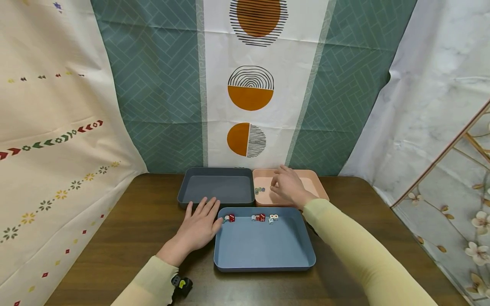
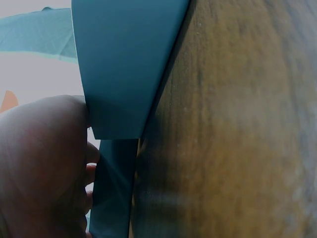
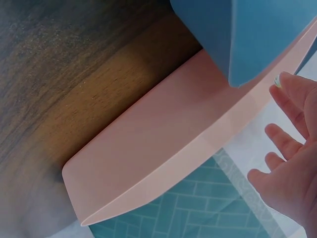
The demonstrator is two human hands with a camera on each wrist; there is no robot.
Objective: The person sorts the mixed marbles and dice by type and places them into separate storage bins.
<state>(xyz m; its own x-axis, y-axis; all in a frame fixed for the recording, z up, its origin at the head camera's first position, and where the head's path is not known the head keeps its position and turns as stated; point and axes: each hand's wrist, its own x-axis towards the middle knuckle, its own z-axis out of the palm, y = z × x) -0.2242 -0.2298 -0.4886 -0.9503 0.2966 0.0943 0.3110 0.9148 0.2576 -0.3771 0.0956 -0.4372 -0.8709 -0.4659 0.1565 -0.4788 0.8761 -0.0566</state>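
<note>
My right hand (image 1: pixel 289 185) is over the pink tray (image 1: pixel 317 187), pinching a small, shiny marble (image 3: pixel 277 81) between thumb and index finger. The other fingers are loosely bent. Several greenish glass marbles (image 1: pixel 259 190) lie at that tray's left side. With fingers spread, my left hand (image 1: pixel 199 225) reaches over the front edge of the dark grey tray (image 1: pixel 183 189), its thumb at the left rim of the blue tray (image 1: pixel 264 250). Along the blue tray's back are red dice (image 1: pixel 232 218), more red dice (image 1: pixel 262 217) and white dice (image 1: pixel 273 218). A small green piece beside the left thumb is partly hidden.
All three trays stand on a brown wooden table (image 1: pixel 126 238), grey and pink side by side behind the blue one. A patterned cloth (image 1: pixel 164 85) hangs behind the table. A black wrist device (image 1: pixel 183 285) sits at the left sleeve.
</note>
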